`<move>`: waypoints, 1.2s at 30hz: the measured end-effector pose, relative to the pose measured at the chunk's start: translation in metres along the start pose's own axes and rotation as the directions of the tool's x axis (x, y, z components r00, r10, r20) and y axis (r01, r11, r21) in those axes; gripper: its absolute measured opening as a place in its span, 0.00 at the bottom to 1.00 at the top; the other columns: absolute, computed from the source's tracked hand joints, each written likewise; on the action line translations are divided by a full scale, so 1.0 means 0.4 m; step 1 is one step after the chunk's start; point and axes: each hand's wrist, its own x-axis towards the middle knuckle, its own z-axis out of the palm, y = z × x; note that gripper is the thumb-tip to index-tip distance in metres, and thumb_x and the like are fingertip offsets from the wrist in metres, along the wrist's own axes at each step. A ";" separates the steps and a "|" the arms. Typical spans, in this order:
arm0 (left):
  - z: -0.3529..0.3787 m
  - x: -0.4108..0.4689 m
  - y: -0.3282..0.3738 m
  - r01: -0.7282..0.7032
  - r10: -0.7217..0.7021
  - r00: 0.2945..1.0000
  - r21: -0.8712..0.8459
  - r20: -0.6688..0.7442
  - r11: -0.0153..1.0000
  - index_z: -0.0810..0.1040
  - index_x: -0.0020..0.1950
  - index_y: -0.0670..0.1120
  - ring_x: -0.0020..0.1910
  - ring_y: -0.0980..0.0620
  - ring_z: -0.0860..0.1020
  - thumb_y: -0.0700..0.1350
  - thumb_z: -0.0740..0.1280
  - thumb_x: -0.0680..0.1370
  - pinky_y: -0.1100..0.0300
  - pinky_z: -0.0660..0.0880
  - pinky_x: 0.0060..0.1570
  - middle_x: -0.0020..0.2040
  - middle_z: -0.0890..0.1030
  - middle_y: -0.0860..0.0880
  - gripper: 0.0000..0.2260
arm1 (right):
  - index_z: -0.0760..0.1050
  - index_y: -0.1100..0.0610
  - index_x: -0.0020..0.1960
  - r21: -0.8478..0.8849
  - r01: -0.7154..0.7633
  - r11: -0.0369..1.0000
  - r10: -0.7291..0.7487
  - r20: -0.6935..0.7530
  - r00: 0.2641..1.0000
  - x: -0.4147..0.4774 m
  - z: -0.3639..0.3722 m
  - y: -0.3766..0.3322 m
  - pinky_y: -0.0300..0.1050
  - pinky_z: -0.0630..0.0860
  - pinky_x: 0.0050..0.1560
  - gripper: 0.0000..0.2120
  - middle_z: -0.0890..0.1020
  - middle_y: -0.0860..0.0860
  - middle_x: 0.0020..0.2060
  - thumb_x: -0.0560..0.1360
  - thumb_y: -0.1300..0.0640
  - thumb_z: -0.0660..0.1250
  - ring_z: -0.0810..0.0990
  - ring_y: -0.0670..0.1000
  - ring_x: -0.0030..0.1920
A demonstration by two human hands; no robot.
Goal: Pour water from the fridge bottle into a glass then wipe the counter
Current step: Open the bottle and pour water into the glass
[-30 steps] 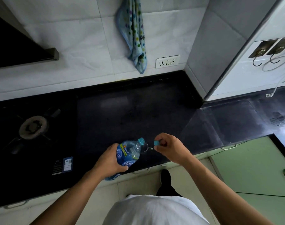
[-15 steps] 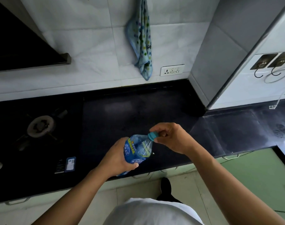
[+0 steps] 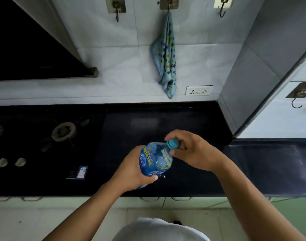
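Gripping the tilted water bottle (image 3: 156,160) round its body above the near edge of the dark table (image 3: 183,122), the left hand (image 3: 133,173) steadies it while the right hand (image 3: 192,150) pinches its blue cap (image 3: 173,143).

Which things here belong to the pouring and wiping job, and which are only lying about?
For the job: water bottle, blue cap, left hand, right hand, black counter, spotted cloth (likely for wiping).
Just there: gas burner, wall socket, range hood, bare hook.
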 end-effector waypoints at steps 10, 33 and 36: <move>0.095 0.037 0.124 0.031 -0.030 0.998 0.014 -0.060 0.999 0.67 0.59 0.72 0.54 0.70 0.78 0.54 0.82 0.58 0.77 0.74 0.45 0.55 0.77 0.68 0.36 | 0.74 0.47 0.48 0.037 -0.007 0.999 0.007 -0.018 1.000 -0.009 -0.126 0.074 0.40 0.70 0.32 0.05 0.74 0.49 0.31 0.77 0.49 0.69 0.70 0.42 0.28; 0.114 0.100 0.259 0.037 -0.007 0.996 0.320 -0.094 0.947 0.69 0.61 0.61 0.51 0.61 0.78 0.58 0.80 0.58 0.63 0.77 0.49 0.53 0.75 0.62 0.35 | 0.65 0.57 0.27 -0.149 -0.244 0.958 0.200 -0.263 0.944 0.035 -0.164 0.132 0.44 0.66 0.35 0.28 0.71 0.50 0.25 0.79 0.40 0.58 0.71 0.51 0.28; 0.090 0.104 0.257 0.014 -0.019 0.999 0.121 0.041 0.993 0.70 0.63 0.64 0.53 0.64 0.80 0.53 0.82 0.59 0.66 0.77 0.49 0.55 0.79 0.62 0.36 | 0.65 0.57 0.31 -0.391 0.186 0.902 -0.324 -0.327 0.887 0.015 -0.181 0.129 0.45 0.64 0.31 0.26 0.69 0.49 0.27 0.79 0.40 0.57 0.68 0.52 0.28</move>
